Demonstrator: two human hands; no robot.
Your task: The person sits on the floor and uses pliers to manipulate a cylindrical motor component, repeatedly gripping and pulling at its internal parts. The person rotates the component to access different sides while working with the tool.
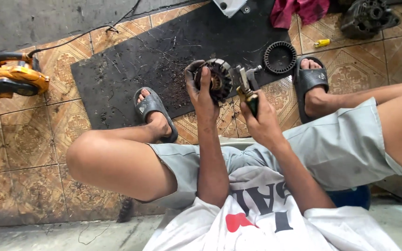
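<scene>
round dark metal motor stator with copper windings (216,79) sits held up between the knees, above the edge of the black rubber mat (164,51) on the patterned tan floor tiles (19,144). the left hand (202,90) wraps it from the near side, thumb across its face and fingers curled round the far rim, so its flat face looks toward the person and its axis runs roughly toward the head. the right hand (261,122) is closed around the yellow-and-black handles of a pair of metal pliers (246,88), whose jaws point up and away, just beside the stator's right edge; whether they touch it i cannot tell. the left hand is the nearer one, already on the part. a black ribbed ring (279,57) lies on the mat beyond, near the right foot's black slide sandal (311,79). a yellow power blower (8,80) rests at far left, a crumpled red cloth (298,9) at the top, a small yellow cylinder (322,42) beside it on the tiles.
</scene>
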